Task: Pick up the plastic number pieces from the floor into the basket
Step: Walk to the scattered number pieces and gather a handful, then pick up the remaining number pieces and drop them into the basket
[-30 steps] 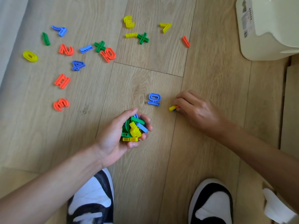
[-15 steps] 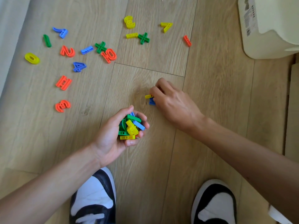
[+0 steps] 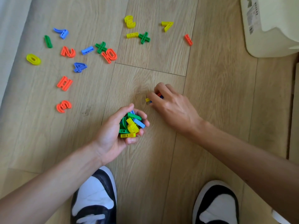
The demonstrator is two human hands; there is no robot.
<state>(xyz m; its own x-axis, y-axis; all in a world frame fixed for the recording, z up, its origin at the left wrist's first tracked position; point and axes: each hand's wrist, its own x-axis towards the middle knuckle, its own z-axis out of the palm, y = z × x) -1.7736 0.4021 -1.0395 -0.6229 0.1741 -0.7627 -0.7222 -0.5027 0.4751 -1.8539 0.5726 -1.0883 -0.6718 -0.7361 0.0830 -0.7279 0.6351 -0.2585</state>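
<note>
1. While the left hand (image 3: 116, 131) is cupped palm-up around a heap of green, yellow and blue plastic number pieces (image 3: 131, 125), the right hand (image 3: 169, 105) is curled on the wooden plank floor (image 3: 210, 94), its fingers pinched on a few small pieces (image 3: 149, 100) showing yellow, blue and orange between them.
2. Scattered on the floor well beyond the hands lie more pieces: an orange 3 (image 3: 63, 106), an orange piece of parallel bars (image 3: 65, 83), a blue 4 (image 3: 80, 67), an orange 2 (image 3: 68, 52), a yellow 0 (image 3: 33, 59), a green bar (image 3: 48, 41), a blue 7 (image 3: 62, 32), a blue bar (image 3: 87, 50), a green cross (image 3: 101, 47) touching an orange 10 (image 3: 109, 55).
3. Farther right sit a yellow curved numeral (image 3: 129, 21), a yellow bar (image 3: 132, 35) beside another green cross (image 3: 144, 38), a yellow 7 (image 3: 167, 25) and an orange bar (image 3: 188, 39).
4. At the top right corner stands a cream plastic basket (image 3: 262, 38), well apart from both hands.
5. Two black-and-white shoes (image 3: 95, 198) fill the bottom edge.
</note>
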